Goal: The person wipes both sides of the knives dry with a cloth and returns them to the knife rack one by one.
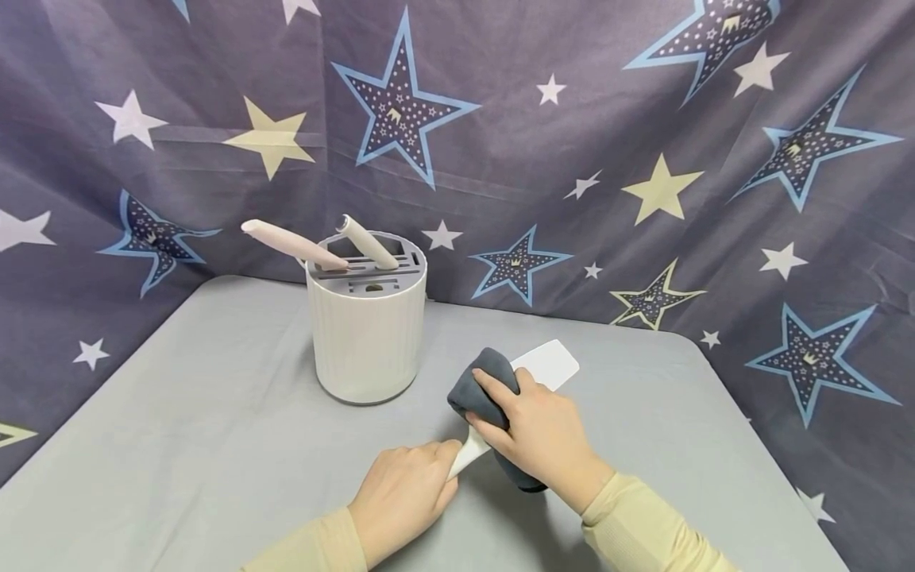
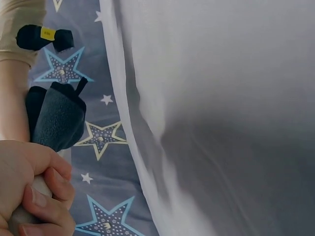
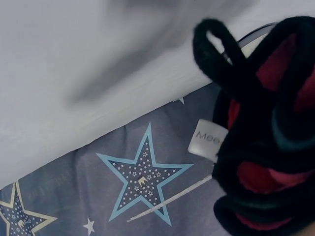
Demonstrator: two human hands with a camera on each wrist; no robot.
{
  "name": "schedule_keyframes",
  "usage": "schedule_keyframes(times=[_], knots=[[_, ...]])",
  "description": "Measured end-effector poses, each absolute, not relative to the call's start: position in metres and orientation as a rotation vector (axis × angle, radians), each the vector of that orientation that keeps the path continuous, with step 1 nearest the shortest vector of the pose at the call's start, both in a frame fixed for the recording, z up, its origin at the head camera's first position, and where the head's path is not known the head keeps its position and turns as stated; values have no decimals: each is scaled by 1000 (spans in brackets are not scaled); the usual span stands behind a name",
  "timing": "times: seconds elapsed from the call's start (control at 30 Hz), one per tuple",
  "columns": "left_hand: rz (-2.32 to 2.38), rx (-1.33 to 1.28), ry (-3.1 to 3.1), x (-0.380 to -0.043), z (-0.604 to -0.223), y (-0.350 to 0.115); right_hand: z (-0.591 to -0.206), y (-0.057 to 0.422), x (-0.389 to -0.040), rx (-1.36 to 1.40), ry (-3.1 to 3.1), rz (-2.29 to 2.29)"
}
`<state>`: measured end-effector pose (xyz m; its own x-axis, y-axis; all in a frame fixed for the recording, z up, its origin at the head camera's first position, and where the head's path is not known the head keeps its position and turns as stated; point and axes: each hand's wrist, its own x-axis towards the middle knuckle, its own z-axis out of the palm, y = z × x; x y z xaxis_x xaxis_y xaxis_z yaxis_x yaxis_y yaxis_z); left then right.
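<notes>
In the head view, my left hand (image 1: 406, 494) grips the pale handle of a white flat-bladed kitchen utensil (image 1: 546, 364). Its broad, square end points away to the right; whether it is a knife or a spatula I cannot tell. My right hand (image 1: 546, 433) holds a folded dark grey cloth (image 1: 482, 391) around the middle of the blade, hiding that part. In the left wrist view, fingers (image 2: 56, 196) curl round the handle (image 2: 42, 186). The right wrist view shows the cloth's dark folds with red inside, a hanging loop (image 3: 216, 46) and a white label (image 3: 206, 139).
A white round knife block (image 1: 364, 342) stands at the back left of the grey-covered table (image 1: 179, 445). A pink handle (image 1: 293, 242) and a cream handle (image 1: 368, 241) stick out of its slotted top. Star-patterned fabric (image 1: 500, 159) hangs behind the table.
</notes>
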<state>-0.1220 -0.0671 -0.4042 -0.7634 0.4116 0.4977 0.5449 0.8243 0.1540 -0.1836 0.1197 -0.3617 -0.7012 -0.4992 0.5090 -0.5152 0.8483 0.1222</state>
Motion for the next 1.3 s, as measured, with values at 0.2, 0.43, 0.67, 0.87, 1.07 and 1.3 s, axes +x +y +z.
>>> schedule_keyframes(times=[0.2,0.43,0.67,0.87,1.07,1.3], knots=[[-390,-715,-2552,-122,-405,-67,-363,122,-184,755,-2487,55],[-367,-720,-2523,-123,-406,-66,-364,126,-187,730,-2496,43],[-367,-709,-2502,-122,-407,-66,-363,133,-193,648,-2532,47],[-346,-704,-2456,-122,-408,-67,-360,141,-198,569,-2557,45],[-324,-709,-2423,-121,-410,-67,-359,150,-205,483,-2602,65],[-328,-711,-2419,-119,-411,-68,-360,159,-207,437,-2637,92]])
